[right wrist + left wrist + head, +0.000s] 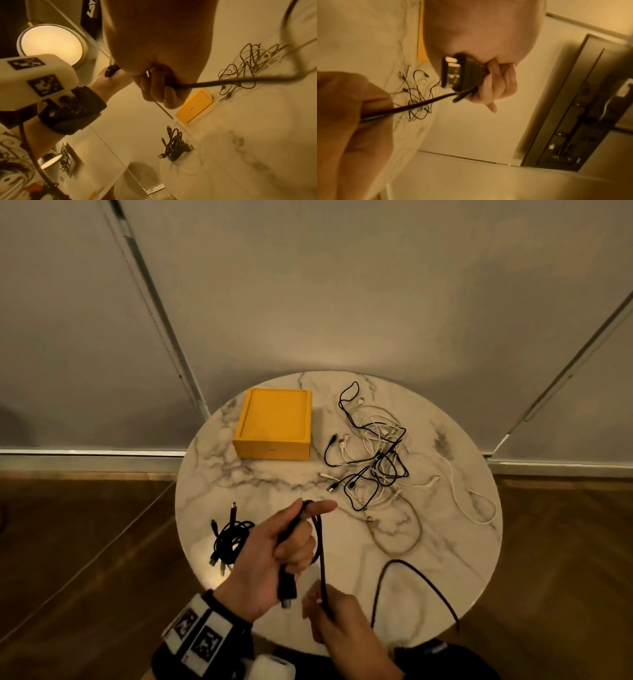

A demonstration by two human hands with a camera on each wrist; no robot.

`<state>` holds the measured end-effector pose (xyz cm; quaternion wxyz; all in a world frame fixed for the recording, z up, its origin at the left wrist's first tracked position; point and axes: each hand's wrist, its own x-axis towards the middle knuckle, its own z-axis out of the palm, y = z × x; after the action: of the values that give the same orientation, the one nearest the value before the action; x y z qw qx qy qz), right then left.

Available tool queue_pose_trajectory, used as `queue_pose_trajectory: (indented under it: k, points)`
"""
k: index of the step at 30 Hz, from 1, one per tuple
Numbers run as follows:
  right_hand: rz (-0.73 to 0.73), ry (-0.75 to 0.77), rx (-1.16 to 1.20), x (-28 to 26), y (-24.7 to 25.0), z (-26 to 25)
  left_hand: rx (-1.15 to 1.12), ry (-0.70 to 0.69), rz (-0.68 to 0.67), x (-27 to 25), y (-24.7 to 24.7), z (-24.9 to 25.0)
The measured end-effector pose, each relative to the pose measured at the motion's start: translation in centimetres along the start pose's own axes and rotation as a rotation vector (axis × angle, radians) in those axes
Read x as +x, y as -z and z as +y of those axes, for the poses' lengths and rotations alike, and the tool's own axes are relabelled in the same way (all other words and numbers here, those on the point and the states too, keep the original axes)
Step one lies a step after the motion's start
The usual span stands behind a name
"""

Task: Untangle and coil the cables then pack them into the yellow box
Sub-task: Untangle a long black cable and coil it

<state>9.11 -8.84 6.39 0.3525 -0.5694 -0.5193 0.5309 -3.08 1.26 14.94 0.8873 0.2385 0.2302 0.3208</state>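
A dark cable (322,546) is bent over my left index finger. My left hand (291,546) grips it, with its black plug (287,589) hanging below the fist. In the left wrist view the curled fingers (498,83) close round that plug (462,73). Just below, my right hand (323,602) pinches the same cable, and its fingers (154,88) wrap the cable (214,81). The free length (411,570) arcs right over the table's front edge. The yellow box (274,422) sits at the table's back. Right of it lies a black-and-white cable tangle (373,453).
A bundle of coiled black cables (229,539) lies on the round marble table (260,481) left of my hands. A beige cable loop (397,529) and a white cable (472,501) lie to the right. Wooden floor surrounds the table, with a wall behind.
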Motion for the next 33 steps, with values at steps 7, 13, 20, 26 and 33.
queue_pose_trajectory:
  k: [7, 13, 20, 26, 33]
  points:
    - [0.173, 0.112, 0.073, -0.7, 1.1, -0.8, -0.137, -0.134, 0.209, -1.6, 0.7, 0.4]
    - [0.24, 0.127, -0.019, -1.8, 1.4, -1.7, -0.24, -0.088, -0.003, -1.7, 1.1, 0.7]
    - [-0.134, 0.201, -0.355, -3.7, -0.9, -3.4, 0.028, -0.001, -0.15, -1.3, 0.9, -1.6]
    - [-0.011, 0.234, -0.497, -5.0, 1.6, -3.0, 0.441, -0.132, 0.004, -1.6, 2.3, -1.5]
    - [-0.049, 0.384, -0.57, -5.2, 3.2, -5.1, 0.951, 0.019, -0.024, -1.4, 2.8, -3.1]
